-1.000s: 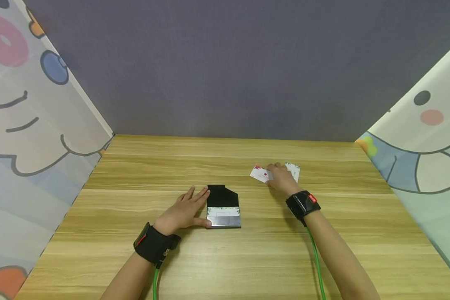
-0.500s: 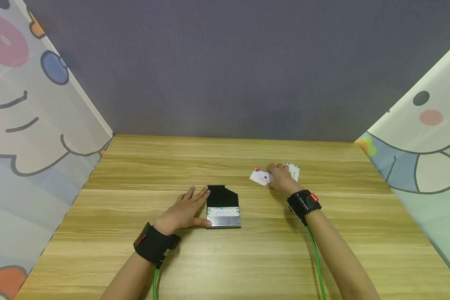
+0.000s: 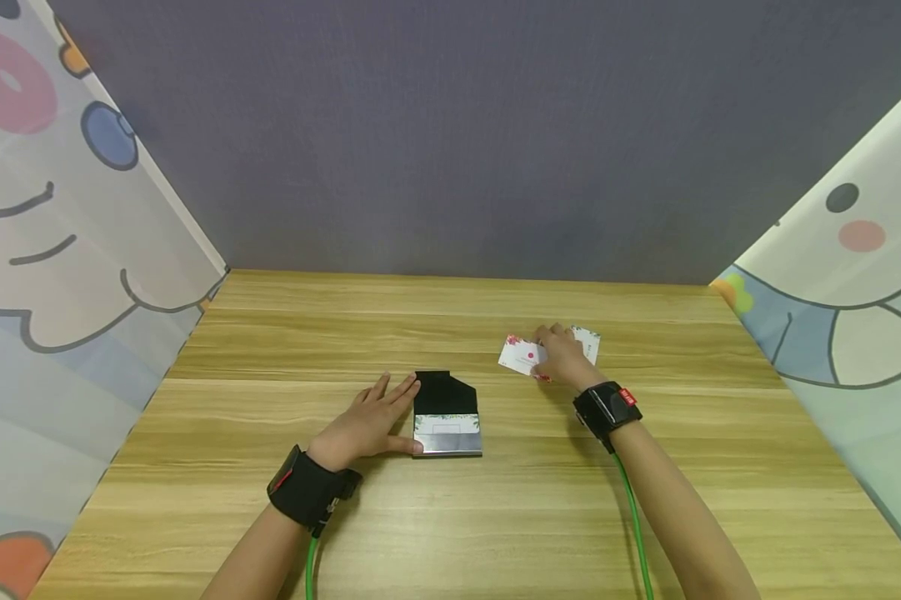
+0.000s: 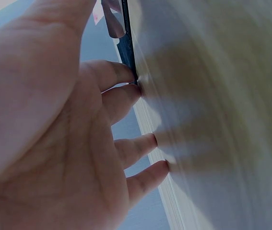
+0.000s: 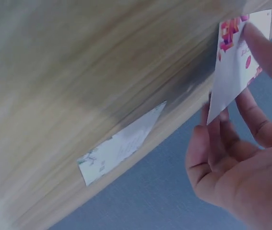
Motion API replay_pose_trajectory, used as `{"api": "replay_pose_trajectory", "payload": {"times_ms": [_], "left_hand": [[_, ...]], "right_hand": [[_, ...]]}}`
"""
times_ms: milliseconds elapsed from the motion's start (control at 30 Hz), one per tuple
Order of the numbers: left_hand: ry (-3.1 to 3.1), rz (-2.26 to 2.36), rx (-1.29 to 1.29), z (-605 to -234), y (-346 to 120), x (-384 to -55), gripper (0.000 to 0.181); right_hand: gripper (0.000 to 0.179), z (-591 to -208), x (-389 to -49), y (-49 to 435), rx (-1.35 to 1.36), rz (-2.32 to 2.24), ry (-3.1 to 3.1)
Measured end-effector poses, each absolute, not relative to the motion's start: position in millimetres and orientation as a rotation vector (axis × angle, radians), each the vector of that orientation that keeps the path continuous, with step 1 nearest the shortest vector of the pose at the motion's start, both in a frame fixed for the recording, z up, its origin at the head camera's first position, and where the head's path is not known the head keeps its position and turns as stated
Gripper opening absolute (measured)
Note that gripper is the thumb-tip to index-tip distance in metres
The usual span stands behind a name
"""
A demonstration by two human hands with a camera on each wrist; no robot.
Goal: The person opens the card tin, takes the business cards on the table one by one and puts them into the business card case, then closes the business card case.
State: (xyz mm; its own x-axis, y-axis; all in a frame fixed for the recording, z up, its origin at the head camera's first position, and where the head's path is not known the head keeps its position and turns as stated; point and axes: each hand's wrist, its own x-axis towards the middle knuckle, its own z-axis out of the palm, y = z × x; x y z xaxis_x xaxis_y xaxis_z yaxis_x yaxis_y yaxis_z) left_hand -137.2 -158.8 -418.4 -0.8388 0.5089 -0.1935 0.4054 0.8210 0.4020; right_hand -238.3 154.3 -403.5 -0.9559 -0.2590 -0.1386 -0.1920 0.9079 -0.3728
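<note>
A flip-top business card case point(image 3: 446, 444), its black lid point(image 3: 444, 393) laid back, lies on the table holding a card with green leaf print point(image 3: 446, 423). My left hand point(image 3: 366, 427) rests along its left side with fingers spread, the thumb at the lower left corner and fingertips at the lid's edge. To the right, my right hand point(image 3: 566, 358) pinches a white business card point(image 5: 231, 67) with red flower print, thumb on its face and fingers behind. That card stands tilted in the right wrist view. Partly behind this hand lies a second, leaf-printed business card point(image 5: 121, 148), flat on the table.
The wood-grain table point(image 3: 450, 525) ends at a grey back panel point(image 3: 450, 150). Cartoon-printed panels point(image 3: 855, 333) flank it on both sides. Green cables point(image 3: 630, 517) run from the black wrist straps point(image 3: 608, 408) along the forearms.
The red-flowered card has turned slightly and slid a little left under my right fingers, showing more of its face. My left hand and the case have stayed put.
</note>
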Motion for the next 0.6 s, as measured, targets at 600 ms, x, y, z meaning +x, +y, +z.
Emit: {"api": "replay_pose_trajectory", "payload": {"times_ms": [600], "left_hand": [[2.712, 0.504, 0.699, -416, -158, -135, 0.091]], "right_hand": [[0.02, -395, -228, 150, -0.433, -0.729, 2.903]]}}
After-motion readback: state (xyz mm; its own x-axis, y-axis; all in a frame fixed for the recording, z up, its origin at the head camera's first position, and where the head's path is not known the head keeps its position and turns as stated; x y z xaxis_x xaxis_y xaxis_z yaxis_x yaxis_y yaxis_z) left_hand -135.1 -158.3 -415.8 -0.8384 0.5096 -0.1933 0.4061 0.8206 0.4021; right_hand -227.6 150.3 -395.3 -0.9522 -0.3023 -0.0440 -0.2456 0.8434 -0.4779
